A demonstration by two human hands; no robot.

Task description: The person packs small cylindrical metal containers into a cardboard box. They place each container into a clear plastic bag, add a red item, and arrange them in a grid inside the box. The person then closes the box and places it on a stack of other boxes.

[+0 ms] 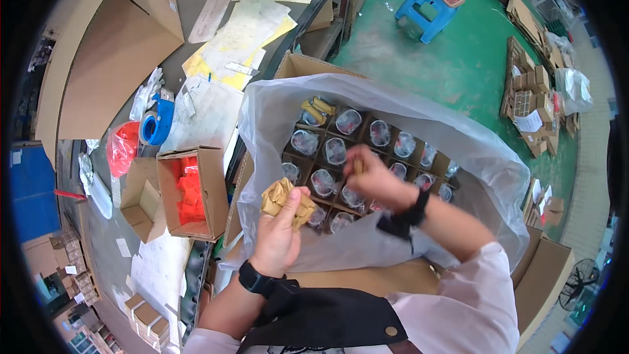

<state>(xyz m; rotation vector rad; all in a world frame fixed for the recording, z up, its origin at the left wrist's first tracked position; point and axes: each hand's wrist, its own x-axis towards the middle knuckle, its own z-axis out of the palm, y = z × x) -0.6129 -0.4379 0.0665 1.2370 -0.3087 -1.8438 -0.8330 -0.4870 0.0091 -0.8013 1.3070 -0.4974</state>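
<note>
A bunch of small tan paper packets (287,202) is gripped in my left hand (276,239), above the near left corner of a divided carton. Blurred by motion, my right hand (379,180) is closed over the middle of the carton, with what looks like one tan packet (358,166) at its fingertips. Below, cardboard dividers (367,132) form cells, each with a clear-wrapped round item (348,121) showing some red. Two tan packets (318,110) lie on top at the far left cell. My right hand and forearm hide some cells.
A clear plastic liner (458,118) spreads over the carton's sides. On the left table are a small box of red packets (190,190), an open small box (143,200), a blue tape dispenser (157,118), papers (239,39) and a large carton (108,59). A blue stool (429,10) stands on the green floor.
</note>
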